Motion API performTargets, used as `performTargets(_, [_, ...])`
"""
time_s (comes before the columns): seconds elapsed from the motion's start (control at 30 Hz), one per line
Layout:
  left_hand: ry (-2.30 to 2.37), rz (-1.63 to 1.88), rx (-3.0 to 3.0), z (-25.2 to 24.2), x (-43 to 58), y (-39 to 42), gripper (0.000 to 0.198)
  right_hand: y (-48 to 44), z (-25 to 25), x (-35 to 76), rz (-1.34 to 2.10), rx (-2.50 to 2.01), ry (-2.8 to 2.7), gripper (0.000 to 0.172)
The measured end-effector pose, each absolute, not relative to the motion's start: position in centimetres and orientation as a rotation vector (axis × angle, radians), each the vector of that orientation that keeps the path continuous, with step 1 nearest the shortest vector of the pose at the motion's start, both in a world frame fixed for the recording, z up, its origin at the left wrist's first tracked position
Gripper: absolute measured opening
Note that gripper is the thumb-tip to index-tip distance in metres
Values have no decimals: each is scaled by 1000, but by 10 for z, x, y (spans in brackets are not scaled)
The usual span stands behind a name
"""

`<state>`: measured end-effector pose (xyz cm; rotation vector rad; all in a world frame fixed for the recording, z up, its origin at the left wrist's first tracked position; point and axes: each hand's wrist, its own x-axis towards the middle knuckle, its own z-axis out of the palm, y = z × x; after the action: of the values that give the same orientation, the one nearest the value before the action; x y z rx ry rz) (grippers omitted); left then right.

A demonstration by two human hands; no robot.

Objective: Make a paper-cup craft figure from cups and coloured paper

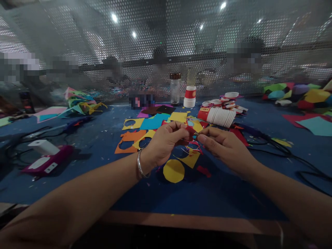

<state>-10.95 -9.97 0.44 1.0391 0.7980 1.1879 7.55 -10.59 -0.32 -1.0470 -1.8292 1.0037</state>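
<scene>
My left hand, with a silver bangle at its wrist, pinches a small red paper piece between thumb and fingers. Opposite it, my right hand is closed in a pinch at the paper's edge. A thin, shiny tip shows at its fingertips, too small to name. Below both hands lie a yellow paper disc, a cut yellow paper sheet and a red scrap. Orange paper with round holes cut in it lies left of my left hand.
A stack of paper cups lies on its side behind my right hand. Farther back stand a glass jar and upright cups. A purple power strip sits at left; black cables run at right. A perforated screen bounds the table.
</scene>
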Motion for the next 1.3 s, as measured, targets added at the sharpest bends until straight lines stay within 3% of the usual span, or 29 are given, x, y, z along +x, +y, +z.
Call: performTargets(1.3, [634,1122,969,0,-108,-104,19,-111,-1,81,1098,-951,-1869,48])
